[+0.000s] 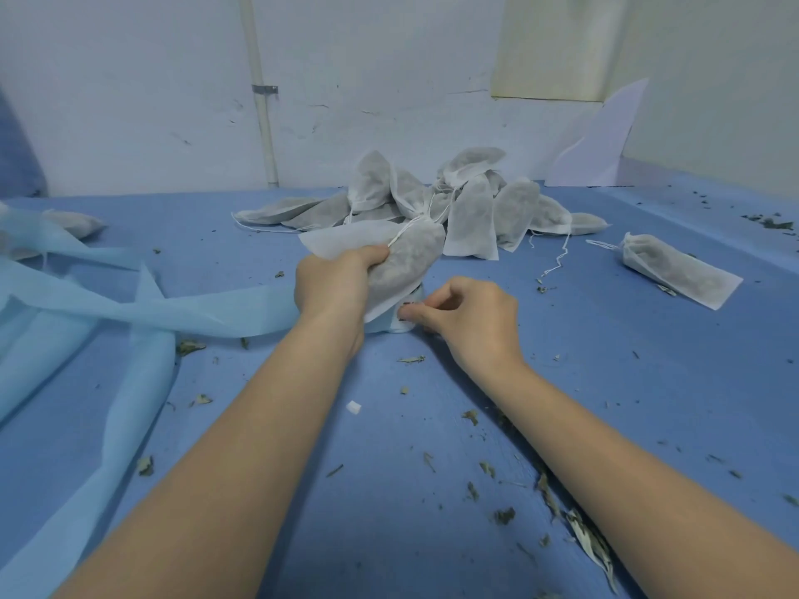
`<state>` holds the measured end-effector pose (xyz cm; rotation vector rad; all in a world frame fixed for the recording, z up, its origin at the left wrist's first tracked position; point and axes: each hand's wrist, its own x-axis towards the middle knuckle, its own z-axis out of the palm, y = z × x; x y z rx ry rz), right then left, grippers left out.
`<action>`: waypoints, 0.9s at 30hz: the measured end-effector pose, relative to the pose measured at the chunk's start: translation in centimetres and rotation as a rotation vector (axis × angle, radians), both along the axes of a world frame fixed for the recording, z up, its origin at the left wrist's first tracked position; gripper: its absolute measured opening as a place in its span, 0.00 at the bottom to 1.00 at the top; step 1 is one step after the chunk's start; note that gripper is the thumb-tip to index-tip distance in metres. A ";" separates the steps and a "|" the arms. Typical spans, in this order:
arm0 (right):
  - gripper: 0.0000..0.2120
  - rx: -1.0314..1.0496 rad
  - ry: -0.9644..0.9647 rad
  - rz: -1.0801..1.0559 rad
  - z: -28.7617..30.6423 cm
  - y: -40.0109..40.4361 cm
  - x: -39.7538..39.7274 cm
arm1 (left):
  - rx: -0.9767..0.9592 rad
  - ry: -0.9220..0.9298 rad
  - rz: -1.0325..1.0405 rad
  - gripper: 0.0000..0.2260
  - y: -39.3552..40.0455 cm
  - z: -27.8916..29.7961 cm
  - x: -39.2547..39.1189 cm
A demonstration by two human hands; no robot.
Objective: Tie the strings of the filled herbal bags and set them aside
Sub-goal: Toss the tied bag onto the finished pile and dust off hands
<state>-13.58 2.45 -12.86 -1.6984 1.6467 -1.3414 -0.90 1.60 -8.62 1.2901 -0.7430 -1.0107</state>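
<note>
Camera: one wide-angle view, worn on the person's head.
Facing: forward and down, along both forearms.
Nearness: close; left hand (335, 287) and right hand (469, 315) at centre.
Beyond the hands: pile of bags (471, 196), then wall (129, 101).
Shared view: none, single camera.

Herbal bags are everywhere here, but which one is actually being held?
The filled bag at the centre, gripped in the left hand. The others lie untouched: a pile behind it and a lone bag on the right.
</note>
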 end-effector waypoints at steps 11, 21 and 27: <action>0.12 -0.053 0.362 0.210 0.0 1.3 0.9 | -0.001 -0.010 -0.007 0.14 0.2 0.1 0.0; 0.11 -0.217 0.284 0.329 5.1 3.9 -1.8 | -0.196 -0.204 -0.174 0.11 0.8 1.4 1.7; 0.09 -0.287 0.326 0.254 6.1 3.7 -3.1 | -0.302 -0.436 -0.442 0.10 1.9 1.7 1.3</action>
